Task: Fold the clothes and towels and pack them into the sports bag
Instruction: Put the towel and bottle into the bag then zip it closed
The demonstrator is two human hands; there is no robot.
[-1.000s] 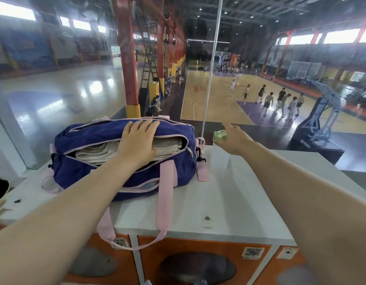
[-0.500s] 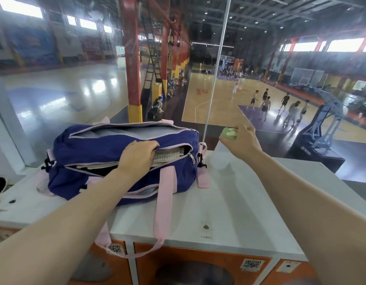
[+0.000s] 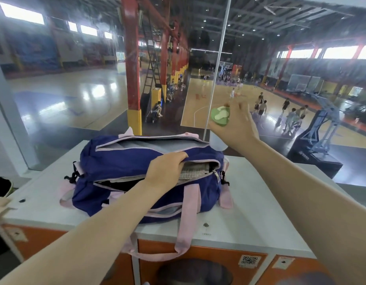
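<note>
The left hand's (image 3: 166, 171) fingertips are buried in the opening of the navy fabric sports bag with pale pink trim (image 3: 136, 161), so exactly what those fingers pinch stays hidden; they curl over the upper edge of the zip opening. Inside, only a slice of a folded cream-coloured ribbed towel (image 3: 195, 171) shows at the right end, the rest of the compartment is dark and unreadable. The bag sits on the white surface (image 3: 249, 212) of orange-fronted lockers (image 3: 198, 262), one pink strap (image 3: 186, 223) dangling over the front edge. Up right, the right hand (image 3: 237, 128) is raised above the bag's far corner, fingers wrapped around a clear bottle with a green-and-white cap (image 3: 220, 116); the bottle's see-through body is hard to make out below the palm.
</note>
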